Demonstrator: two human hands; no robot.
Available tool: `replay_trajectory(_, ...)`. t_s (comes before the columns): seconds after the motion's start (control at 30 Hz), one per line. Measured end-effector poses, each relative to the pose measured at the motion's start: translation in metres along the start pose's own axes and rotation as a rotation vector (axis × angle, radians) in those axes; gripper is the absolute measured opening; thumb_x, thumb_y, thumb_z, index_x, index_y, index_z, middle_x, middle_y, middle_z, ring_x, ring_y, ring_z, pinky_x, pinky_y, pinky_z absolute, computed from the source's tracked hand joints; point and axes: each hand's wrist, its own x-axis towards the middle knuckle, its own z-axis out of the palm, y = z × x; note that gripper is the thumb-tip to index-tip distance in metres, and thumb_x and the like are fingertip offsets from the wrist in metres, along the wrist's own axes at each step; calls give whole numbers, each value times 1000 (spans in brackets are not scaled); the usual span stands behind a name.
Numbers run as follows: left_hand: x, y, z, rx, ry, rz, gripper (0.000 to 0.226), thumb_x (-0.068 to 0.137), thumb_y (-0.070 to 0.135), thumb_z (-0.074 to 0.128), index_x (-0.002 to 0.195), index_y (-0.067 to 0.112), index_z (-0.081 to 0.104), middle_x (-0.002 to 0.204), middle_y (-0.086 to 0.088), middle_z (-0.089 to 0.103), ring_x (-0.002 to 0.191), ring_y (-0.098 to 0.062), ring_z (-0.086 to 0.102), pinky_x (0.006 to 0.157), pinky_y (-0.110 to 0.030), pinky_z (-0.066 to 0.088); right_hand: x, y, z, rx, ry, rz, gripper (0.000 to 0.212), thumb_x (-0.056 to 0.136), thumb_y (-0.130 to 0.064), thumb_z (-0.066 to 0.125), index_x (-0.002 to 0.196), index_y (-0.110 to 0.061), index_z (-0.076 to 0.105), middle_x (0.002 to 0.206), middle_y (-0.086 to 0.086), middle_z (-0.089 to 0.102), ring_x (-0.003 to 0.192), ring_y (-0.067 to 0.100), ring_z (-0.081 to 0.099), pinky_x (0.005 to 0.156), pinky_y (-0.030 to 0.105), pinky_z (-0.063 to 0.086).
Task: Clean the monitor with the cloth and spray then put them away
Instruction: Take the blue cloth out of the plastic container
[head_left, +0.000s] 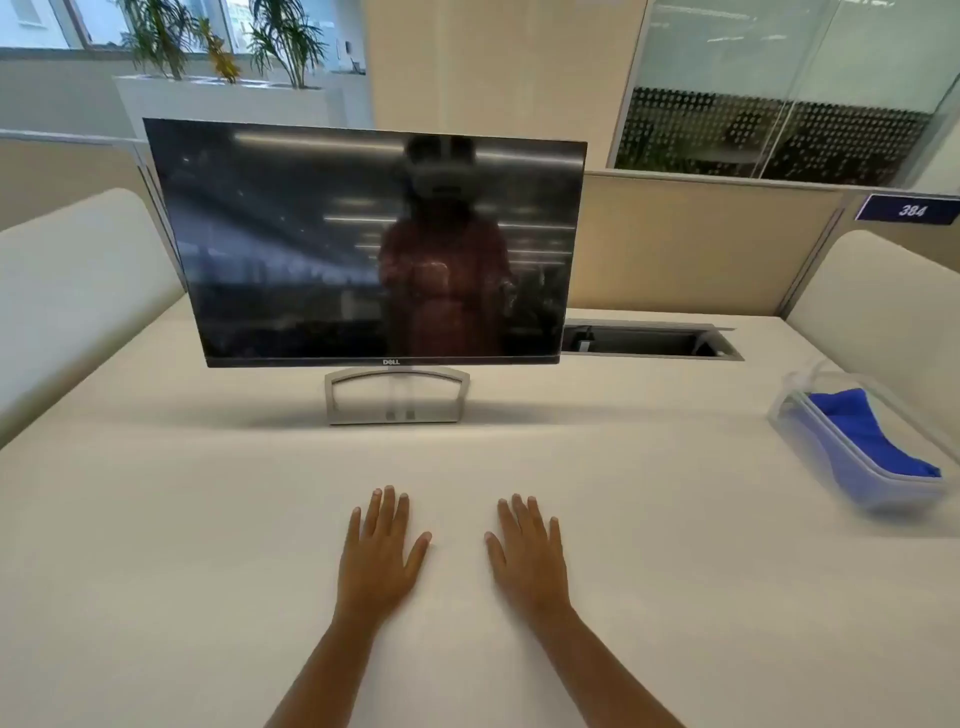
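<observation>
A dark, switched-off monitor (363, 244) stands on a silver stand (397, 397) at the back middle of the pale desk (182, 519). At the right edge sits a clear plastic box (789, 410) with a folded blue cloth (867, 434) inside. A pale clear shape at the box's far end may be the spray, but I cannot tell. My left hand (379, 551) and my right hand (527, 556) lie flat on the desk in front of the monitor, fingers straight, holding nothing. Both hands are well apart from the box.
An open cable slot (649, 340) is cut into the desk behind the monitor's right side. Padded dividers rise on the left (78, 291) and the right (883, 306). A panel with a sign "384" (911, 210) closes the back.
</observation>
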Motion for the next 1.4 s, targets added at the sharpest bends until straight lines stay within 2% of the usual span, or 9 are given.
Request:
replay_trajectory(0.07,3,8,-2,-31,-14,20,89,92,49,-8,112,3,65,119,-16,64,109,-32,62,89,-45,50,-3,0,-7,59,-9,69,33,85,-38,60,99,-12,74,105,6,73,98,22,69,73,44,56)
replay_trajectory(0.17,13,22,-2,41,42,125,85,95,45,-6,105,6,69,112,-12,69,101,-28,67,104,-35,30,-3,9,-12,43,16,121,76,98,-36,2,96,-14,75,101,3,74,96,19,70,71,41,57)
replay_trajectory(0.27,26,35,-2,81,83,216,86,95,45,-5,103,4,70,112,-13,69,109,-26,62,105,-31,17,-2,20,-17,-63,110,157,71,98,-37,8,95,-15,75,102,3,73,96,19,70,71,39,58)
replay_trajectory(0.37,34,46,7,34,107,308,84,95,46,-4,108,3,67,117,-14,66,143,-12,3,113,-25,-6,0,33,-22,-88,130,200,82,98,-35,-3,93,-15,76,101,4,74,94,20,70,68,37,58)
replay_trajectory(0.47,45,58,20,26,218,345,83,95,46,-3,108,5,67,116,-11,67,139,-8,-26,113,-25,-9,2,48,-27,-65,149,272,84,98,-35,-5,93,-15,76,100,5,74,93,20,70,66,37,58)
replay_trajectory(1.13,70,213,59,-38,230,551,81,94,47,-2,112,5,65,119,-10,65,139,-9,-27,113,-26,-9,-25,178,-81,-44,173,494,83,98,-37,-5,97,-17,75,103,5,73,97,20,69,74,36,57)
replay_trajectory(1.27,73,252,63,-76,174,570,81,94,47,-2,113,6,65,121,-9,64,139,-9,-26,112,-25,-12,-22,217,-91,-156,174,508,103,79,-53,-31,135,-16,47,142,13,45,132,28,42,106,44,37)
replay_trajectory(1.33,73,276,61,-39,85,575,82,93,49,-4,116,7,62,124,-10,61,143,-10,-4,112,-26,-17,-22,238,-97,-151,205,493,106,76,-54,-35,138,-15,42,145,14,40,134,28,38,108,44,34)
replay_trajectory(1.4,77,299,64,22,82,592,94,84,57,-18,134,7,43,143,-14,43,141,-22,19,113,-32,-18,-24,252,-109,-163,213,547,91,94,-44,-16,112,-14,68,117,12,67,108,24,64,86,39,53)
